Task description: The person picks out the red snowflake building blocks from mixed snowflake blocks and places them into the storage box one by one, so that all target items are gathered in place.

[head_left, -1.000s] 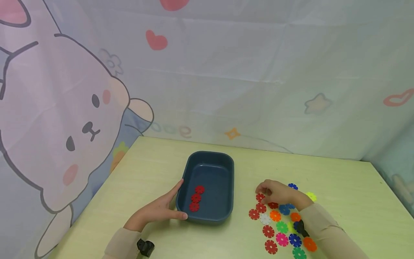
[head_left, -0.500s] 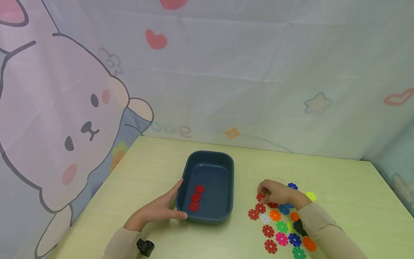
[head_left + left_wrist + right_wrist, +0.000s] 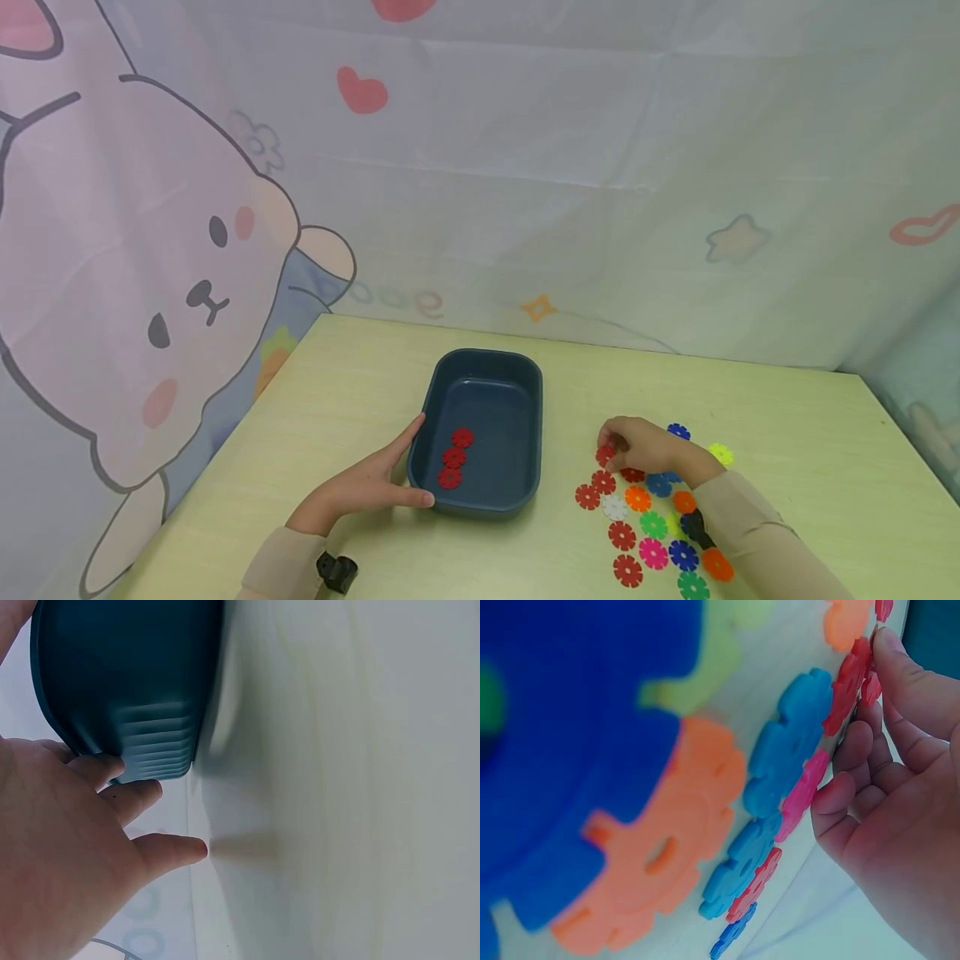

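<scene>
- Hardly anything has moved since a second ago: the right hand (image 3: 637, 446) stays on the same red disc (image 3: 604, 455), fingers curled, pinching its edge.
- Left hand (image 3: 367, 487) still rests flat and relaxed against the near corner of the blue tray (image 3: 525, 417), grasping nothing.
- Three red discs (image 3: 453, 458) lie inside the tray, left of the pinching grip.
- Loose coloured discs (image 3: 652, 525) spread on the worktop (image 3: 787, 467) under and behind that wrist; the sleeve (image 3: 750, 525) hides some.
- Right wrist view is blurred up close.

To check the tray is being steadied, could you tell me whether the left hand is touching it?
Touching. In the left wrist view the left hand's fingertips press against the wall of the blue tray, with no gap.
</scene>
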`<state>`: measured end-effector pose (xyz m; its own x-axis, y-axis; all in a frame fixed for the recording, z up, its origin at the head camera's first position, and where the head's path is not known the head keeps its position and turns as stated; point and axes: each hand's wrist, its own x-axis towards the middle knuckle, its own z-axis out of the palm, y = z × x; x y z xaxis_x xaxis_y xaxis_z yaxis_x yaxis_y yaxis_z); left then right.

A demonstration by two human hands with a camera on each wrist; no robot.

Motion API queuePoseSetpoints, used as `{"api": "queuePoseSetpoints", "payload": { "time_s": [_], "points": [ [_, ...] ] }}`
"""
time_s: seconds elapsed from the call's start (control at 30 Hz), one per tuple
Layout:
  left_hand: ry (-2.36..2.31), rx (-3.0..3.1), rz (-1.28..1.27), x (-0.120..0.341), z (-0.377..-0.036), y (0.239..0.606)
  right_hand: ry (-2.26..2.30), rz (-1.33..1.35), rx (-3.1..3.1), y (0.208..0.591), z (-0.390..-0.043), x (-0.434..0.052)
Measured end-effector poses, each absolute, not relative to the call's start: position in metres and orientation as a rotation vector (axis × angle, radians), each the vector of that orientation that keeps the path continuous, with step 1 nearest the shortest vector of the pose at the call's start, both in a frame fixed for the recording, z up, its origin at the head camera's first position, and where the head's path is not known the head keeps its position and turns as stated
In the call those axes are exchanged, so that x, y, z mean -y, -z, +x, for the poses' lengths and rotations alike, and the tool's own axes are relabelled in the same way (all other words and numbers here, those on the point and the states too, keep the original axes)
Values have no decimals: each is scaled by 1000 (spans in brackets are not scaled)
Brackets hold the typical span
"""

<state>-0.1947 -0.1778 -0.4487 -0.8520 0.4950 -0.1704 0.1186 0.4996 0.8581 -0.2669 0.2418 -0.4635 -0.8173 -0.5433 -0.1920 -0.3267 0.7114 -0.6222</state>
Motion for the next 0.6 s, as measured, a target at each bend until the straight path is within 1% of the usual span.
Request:
{"api": "queuePoseSetpoints", "payload": {
  "time_s": [0.27,0.6],
  "points": [
    [-1288,-2359,501,177,-195,448,856,-671,-2551,463,-266,-242],
    [-1292,-2352,506,176,-195,448,844,-746,-2566,466,-270,-248]
  ]
}}
